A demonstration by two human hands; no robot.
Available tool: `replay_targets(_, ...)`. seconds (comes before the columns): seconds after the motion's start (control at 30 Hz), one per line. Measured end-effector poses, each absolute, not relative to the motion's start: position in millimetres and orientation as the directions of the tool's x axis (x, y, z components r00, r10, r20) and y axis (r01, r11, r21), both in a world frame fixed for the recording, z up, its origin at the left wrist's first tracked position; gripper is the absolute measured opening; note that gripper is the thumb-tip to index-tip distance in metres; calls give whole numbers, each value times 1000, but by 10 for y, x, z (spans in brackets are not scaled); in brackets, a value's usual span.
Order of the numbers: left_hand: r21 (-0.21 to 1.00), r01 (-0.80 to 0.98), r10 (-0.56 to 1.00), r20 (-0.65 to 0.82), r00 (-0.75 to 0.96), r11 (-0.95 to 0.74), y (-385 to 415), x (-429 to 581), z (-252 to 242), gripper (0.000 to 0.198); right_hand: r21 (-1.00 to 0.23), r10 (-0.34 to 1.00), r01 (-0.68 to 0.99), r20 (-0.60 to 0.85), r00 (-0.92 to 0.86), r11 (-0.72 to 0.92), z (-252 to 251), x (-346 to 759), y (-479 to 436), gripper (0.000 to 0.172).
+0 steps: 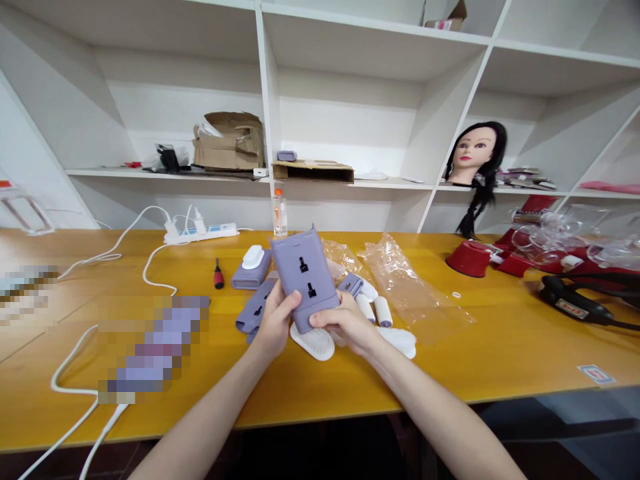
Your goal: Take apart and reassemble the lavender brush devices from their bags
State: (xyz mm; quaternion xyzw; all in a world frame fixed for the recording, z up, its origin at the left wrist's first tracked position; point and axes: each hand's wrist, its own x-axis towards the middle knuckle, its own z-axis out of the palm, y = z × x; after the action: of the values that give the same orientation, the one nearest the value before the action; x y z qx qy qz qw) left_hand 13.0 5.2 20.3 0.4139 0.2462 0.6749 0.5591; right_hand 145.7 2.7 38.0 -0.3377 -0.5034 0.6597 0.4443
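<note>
Both hands hold a purple plastic housing (290,257) with two black keyhole-shaped slots on the face toward me. It is tilted and raised above the table. My left hand (274,320) grips its lower left edge, and my right hand (350,321) grips the lower right, thumb on the face. Under and beside it lie a white oval pad (316,345), another white oval piece (400,341), and two white cylinders, one being the nearer cylinder (383,311). A similar slotted purple housing (253,310) rests left of my left hand. Behind that, a purple piece (250,275) carries a white oval part (253,256).
A red-handled screwdriver (219,276) lies to the left, with a white power strip (203,233) and cables behind. Clear plastic bags (405,283) spread to the right. A bottle (281,217) stands at the back. Red-based devices (467,259) and a black tool (570,299) occupy the far right.
</note>
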Motion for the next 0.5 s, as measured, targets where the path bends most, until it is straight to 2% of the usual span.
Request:
replay_targets(0.07, 764, -620, 974, 226, -3, -179, 35, 70, 273, 54, -978, 907, -178, -26, -421, -111, 365, 1452, 12, 36)
replay_targets(0.13, 737, -670, 971, 212, 108, -87, 16, 31, 330, 56, -985, 895, -132, -42, -444, -111, 366, 1433, -6, 34)
replay_targets(0.23, 739, -673, 959, 199, 204, -10, -3, 18, 395, 53, -987, 897, -114, -50, -440, -111, 394, 1389, -48, 29)
replay_targets(0.5, 712, -699, 988, 147, 48, -72, -41, 42, 513, 48, -970, 919, -222, 0, -395, -96, 359, 1261, -121, 30)
